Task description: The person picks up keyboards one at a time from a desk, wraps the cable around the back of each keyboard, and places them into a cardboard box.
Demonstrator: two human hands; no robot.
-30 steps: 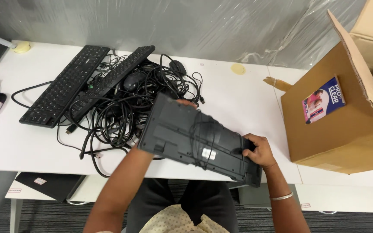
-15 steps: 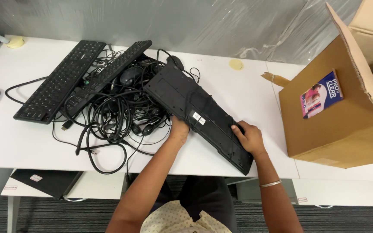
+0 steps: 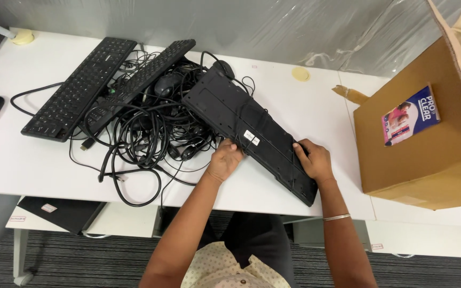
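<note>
While both forearms reach up from the bottom of the frame, the left hand grips the near long edge of an upturned black keyboard, fingers curled against it, and the right hand lies on its lower right end with fingers pressed together on the underside. The keyboard lies slantwise at the centre of the white bench, its upper end over a tangle of black cables. A mouse sits in that tangle. Two more keyboards lie key-side up at upper left. A cardboard box stands at right.
</note>
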